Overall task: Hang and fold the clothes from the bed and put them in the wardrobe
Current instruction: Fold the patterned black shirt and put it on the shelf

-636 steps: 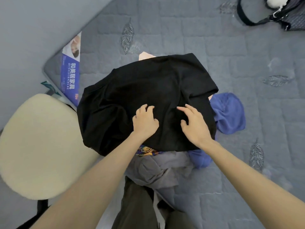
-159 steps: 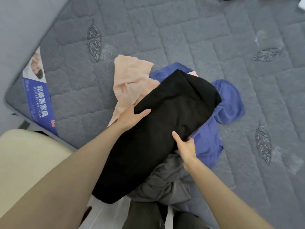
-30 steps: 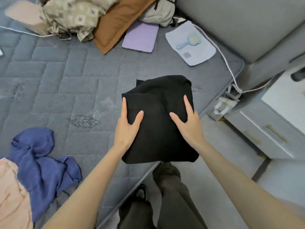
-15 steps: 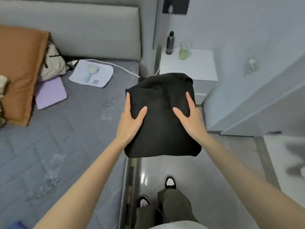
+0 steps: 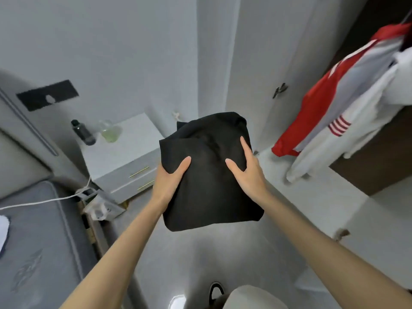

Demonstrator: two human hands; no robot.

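Fingers (image 5: 244,145) of both hands clamp a folded black garment (image 5: 211,192) from its two sides. The left hand (image 5: 169,177) has its thumb on top with the rest tucked out of sight underneath. The right hand (image 5: 247,172) lays a thumb and one straight finger on the cloth and the others are hidden below. The bundle is held in the air over the floor (image 5: 200,264), touching nothing else.

The wardrobe (image 5: 376,163) stands open at the right, near the garment but not yet reached. The bed (image 5: 40,241) shows only a grey corner at lower left, well apart from the hands. A pale counter (image 5: 124,148) sits between the bed and the wardrobe. A red, grey and white jacket (image 5: 330,103) hangs inside the wardrobe. On the counter stand a dark bottle (image 5: 83,132) and a glass flask (image 5: 110,131).

I judge this piece's folding to be done, since it is a neat, flat square. Carrying it looks about half over. Setting it on a shelf is left, and no shelf shows from here. Whether more clothes wait on the bed cannot be told, as too little of it is in view.
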